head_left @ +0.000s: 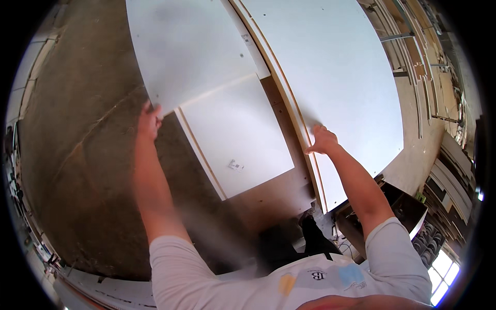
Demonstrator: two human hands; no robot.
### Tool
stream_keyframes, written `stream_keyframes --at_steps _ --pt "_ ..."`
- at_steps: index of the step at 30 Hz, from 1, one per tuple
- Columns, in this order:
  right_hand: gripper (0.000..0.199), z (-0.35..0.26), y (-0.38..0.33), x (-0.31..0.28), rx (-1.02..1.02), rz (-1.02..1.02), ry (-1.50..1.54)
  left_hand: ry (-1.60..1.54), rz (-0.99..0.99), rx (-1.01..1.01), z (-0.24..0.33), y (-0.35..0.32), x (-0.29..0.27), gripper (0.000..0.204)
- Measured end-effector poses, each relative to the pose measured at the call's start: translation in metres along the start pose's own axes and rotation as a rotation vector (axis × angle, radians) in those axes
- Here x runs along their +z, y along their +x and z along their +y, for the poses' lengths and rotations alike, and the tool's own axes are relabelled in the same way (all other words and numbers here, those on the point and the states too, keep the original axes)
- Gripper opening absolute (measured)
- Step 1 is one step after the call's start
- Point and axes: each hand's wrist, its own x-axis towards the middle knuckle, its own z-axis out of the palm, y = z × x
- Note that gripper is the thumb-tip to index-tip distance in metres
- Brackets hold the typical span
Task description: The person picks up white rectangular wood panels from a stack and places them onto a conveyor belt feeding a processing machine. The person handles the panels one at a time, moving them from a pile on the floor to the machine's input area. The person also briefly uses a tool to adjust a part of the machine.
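My left hand (150, 121) is closed around the near left corner of a large white panel (191, 51). A smaller white panel (237, 134), with a brown line along its left edge and a small label (235, 165), lies beside that corner, nearer to me. My right hand (324, 140) rests on a long white panel (330, 62) on the right, close to its grooved left edge. Its thumb is spread apart from the fingers, and the fingertips reach toward the brown groove (287, 90).
A brown board (274, 199) shows beneath the smaller panel. Long strips and boards (413, 67) lie along the right side, with a stack of planks (449, 181) nearer. A dark open box (398, 206) stands at the right of my legs. Concrete floor (88, 129) stretches to the left.
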Motion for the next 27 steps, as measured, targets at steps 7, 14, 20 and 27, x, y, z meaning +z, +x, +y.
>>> stream_keyframes --at_steps 7,14,20,27 --pt "0.089 0.001 -0.005 -0.003 -0.094 0.053 -0.031 -0.018 0.076 -0.082 -0.086 -0.174 -0.016 0.055" --pt "0.094 0.013 0.007 0.059 -0.079 0.184 0.422 0.001 0.091 -0.188 -0.136 -0.363 -0.005 0.060" --pt "0.077 0.001 -0.082 0.142 -0.102 -0.055 1.058 -0.278 0.267 -0.177 -0.192 -0.497 0.045 0.053" --pt "0.058 0.039 -0.179 0.182 -0.278 -0.502 1.192 -1.189 0.473 -0.102 -0.257 -0.611 0.201 0.032"
